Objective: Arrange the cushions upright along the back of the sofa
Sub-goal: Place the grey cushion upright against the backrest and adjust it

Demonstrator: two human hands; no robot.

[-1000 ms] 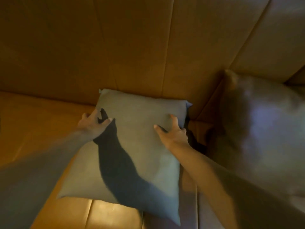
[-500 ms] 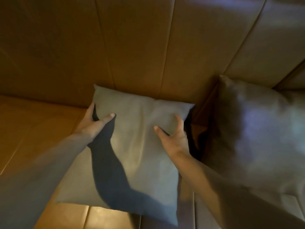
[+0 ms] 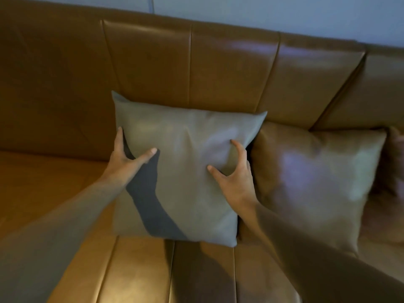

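Note:
A grey square cushion (image 3: pixel 188 171) stands nearly upright against the brown leather sofa back (image 3: pixel 229 68), its lower edge on the seat. My left hand (image 3: pixel 126 156) grips its left edge, thumb on the front face and fingers behind. On the cushion's right side my right hand (image 3: pixel 234 176) pinches the cover with thumb and curled fingers. To the right a brown cushion (image 3: pixel 310 178) leans upright against the backrest, touching the grey one.
The sofa seat (image 3: pixel 43 184) stretches to the left and front of the cushions. A further brownish cushion edge (image 3: pixel 395 162) shows at the far right. A pale wall (image 3: pixel 262 12) rises behind the sofa.
The grey cushion has been tipped up from lying slanted on the seat to standing against the backrest. Both hands kept hold of its sides, and my view has lifted toward the sofa's top.

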